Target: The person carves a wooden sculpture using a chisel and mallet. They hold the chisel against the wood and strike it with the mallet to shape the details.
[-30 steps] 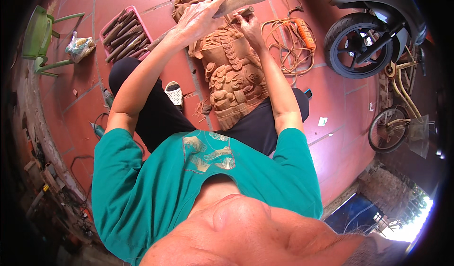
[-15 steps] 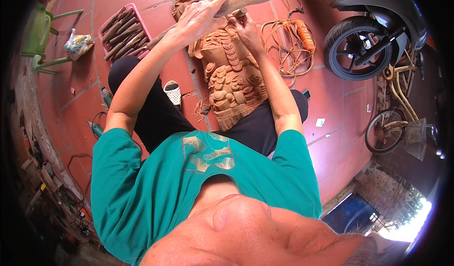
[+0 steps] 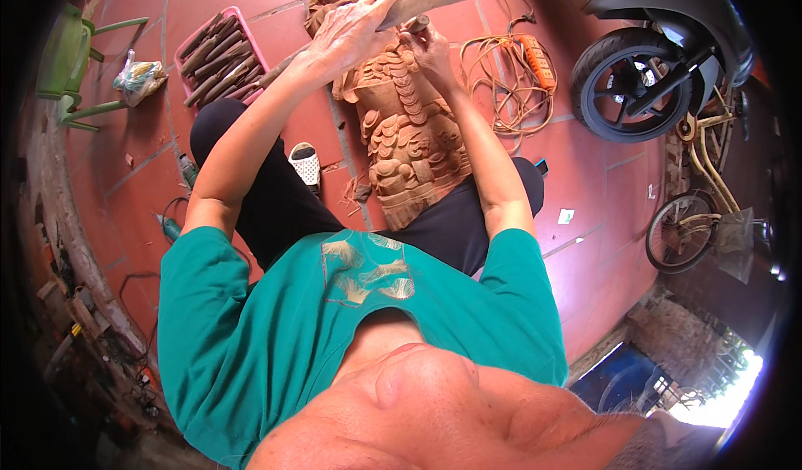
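My left hand [image 3: 349, 35] is closed round a long flat wooden mallet [image 3: 434, 2], whose broad end points to the upper right. Just right of it, my right hand [image 3: 431, 52] pinches the round wooden handle of a chisel [image 3: 418, 24]; its blade is hidden from view. Below both hands a brown carved wooden sculpture [image 3: 409, 136] with deep relief lies lengthwise on the floor, its near end between my legs. The mallet's broad end is over the chisel handle's top; whether they touch I cannot tell.
A pink basket [image 3: 180, 59] full of wood-handled tools stands left, past a white sandal [image 3: 305, 165]. An orange power strip [image 3: 537, 62] with coiled cable lies right, near a motorbike wheel [image 3: 632, 85]. A green chair [image 3: 65, 56] and plastic bag [image 3: 139, 79] are far left.
The mallet has shifted slightly left with my left hand. My right hand and the chisel handle have moved a little left too. The sculpture stays in place.
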A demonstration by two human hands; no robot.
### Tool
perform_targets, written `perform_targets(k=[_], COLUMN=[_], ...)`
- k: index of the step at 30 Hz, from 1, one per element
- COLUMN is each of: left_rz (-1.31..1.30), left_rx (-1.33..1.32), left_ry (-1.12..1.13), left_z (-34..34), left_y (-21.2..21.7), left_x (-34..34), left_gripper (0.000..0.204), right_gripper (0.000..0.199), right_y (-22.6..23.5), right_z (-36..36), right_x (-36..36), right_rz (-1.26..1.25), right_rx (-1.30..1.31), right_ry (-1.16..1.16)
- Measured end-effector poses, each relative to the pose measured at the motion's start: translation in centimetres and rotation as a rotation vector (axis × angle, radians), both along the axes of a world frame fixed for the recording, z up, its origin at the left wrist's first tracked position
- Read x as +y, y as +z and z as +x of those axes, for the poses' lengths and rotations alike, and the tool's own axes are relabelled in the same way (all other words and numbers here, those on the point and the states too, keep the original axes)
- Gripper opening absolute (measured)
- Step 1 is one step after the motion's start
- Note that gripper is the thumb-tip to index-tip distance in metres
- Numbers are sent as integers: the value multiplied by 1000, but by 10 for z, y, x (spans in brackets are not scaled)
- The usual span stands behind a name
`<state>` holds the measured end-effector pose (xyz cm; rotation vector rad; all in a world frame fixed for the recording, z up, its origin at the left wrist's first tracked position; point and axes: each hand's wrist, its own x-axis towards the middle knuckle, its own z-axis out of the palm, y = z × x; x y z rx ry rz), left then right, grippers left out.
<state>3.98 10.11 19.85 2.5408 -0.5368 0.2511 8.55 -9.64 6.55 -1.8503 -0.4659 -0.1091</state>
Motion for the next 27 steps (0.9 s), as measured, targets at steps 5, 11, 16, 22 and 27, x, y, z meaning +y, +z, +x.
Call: perform_targets(k=[5, 11, 16, 22, 27], left_rz=[97, 41, -142, -402, -668], left_rx=[77, 96, 217, 438, 756], left_ry=[-2, 4, 23, -58, 19], left_z=[0, 9, 2, 11, 8], left_y=[-7, -17, -2, -20, -30], left_x=[-3, 8, 14, 24, 20], left_gripper=[55, 58, 61, 62, 60], right_gripper=[16, 17, 21, 22, 23], right_y=[-6, -4, 10, 9, 6], right_z=[2, 5, -3, -2, -1], right_x=[2, -7, -1, -3, 0], right_rz=[-34, -6, -10, -53, -62], right_rx=[-81, 38, -19, -49, -53], right_ry=[-11, -61, -13, -19, -49])
